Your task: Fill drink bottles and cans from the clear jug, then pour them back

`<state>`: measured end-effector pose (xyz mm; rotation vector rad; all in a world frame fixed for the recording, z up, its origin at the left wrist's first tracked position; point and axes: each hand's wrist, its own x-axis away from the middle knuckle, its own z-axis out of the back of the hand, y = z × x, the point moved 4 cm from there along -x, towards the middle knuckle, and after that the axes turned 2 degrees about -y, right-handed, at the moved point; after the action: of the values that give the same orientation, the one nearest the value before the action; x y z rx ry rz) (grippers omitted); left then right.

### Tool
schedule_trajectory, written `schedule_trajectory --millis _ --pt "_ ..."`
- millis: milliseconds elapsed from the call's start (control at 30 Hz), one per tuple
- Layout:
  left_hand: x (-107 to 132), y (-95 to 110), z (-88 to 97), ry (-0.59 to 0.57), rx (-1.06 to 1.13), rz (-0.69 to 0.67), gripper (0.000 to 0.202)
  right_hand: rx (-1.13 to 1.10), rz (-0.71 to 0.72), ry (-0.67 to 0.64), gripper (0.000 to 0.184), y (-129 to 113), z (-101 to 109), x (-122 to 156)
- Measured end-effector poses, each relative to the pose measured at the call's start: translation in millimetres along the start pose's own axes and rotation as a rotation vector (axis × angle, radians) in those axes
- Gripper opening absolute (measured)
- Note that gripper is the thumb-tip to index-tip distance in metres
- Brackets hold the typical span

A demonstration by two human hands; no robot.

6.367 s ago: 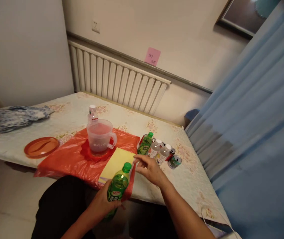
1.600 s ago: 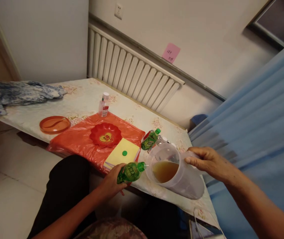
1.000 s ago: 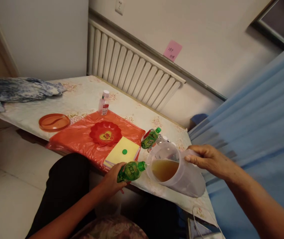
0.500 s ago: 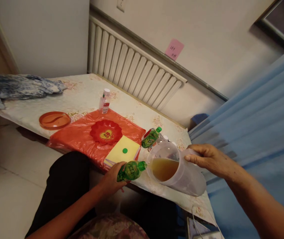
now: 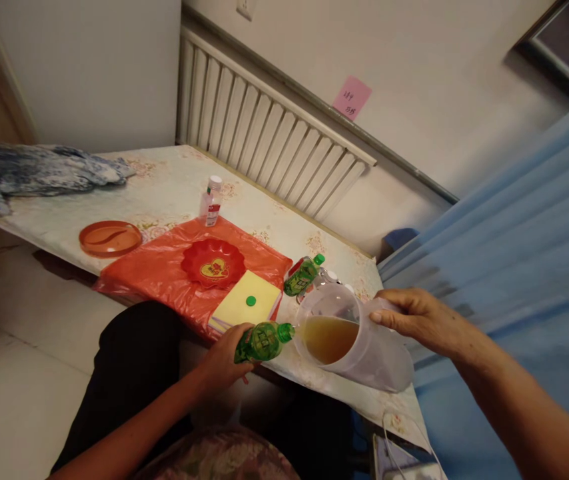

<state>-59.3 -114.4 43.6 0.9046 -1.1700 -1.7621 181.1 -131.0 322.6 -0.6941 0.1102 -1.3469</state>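
Observation:
My left hand (image 5: 228, 357) is wrapped round a green plastic drink bottle (image 5: 263, 341). The uncapped bottle lies tilted, its mouth at the rim of a clear plastic pitcher (image 5: 384, 357). My right hand (image 5: 417, 317) grips the pitcher by its handle. Amber-brown liquid (image 5: 332, 340) stands inside the pitcher, which leans towards the bottle. Whether liquid is running out of the bottle is hard to make out. A green cap (image 5: 250, 301) rests on a yellow notebook (image 5: 237, 308) just beyond my left hand.
Behind the pitcher a second green bottle (image 5: 303, 275) with its cap on stands among other small containers. A red scalloped dish (image 5: 189, 260) sits on an orange plastic sheet (image 5: 139, 273). Further left are an orange round lid (image 5: 109, 248), a clear bottle (image 5: 213, 203) and patterned cloth (image 5: 59, 170).
Both hands keep their hold, and the bottle and pitcher stay nearly where they were. The view has shifted very slightly.

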Motion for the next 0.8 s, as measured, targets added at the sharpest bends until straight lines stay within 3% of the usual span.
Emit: schedule_trajectory --millis 800 --pt "1.1 2.2 1.2 -0.027 -0.008 -0.019 0.059 0.052 -0.008 -0.018 0.045 -6.4 -0.4 -1.3"
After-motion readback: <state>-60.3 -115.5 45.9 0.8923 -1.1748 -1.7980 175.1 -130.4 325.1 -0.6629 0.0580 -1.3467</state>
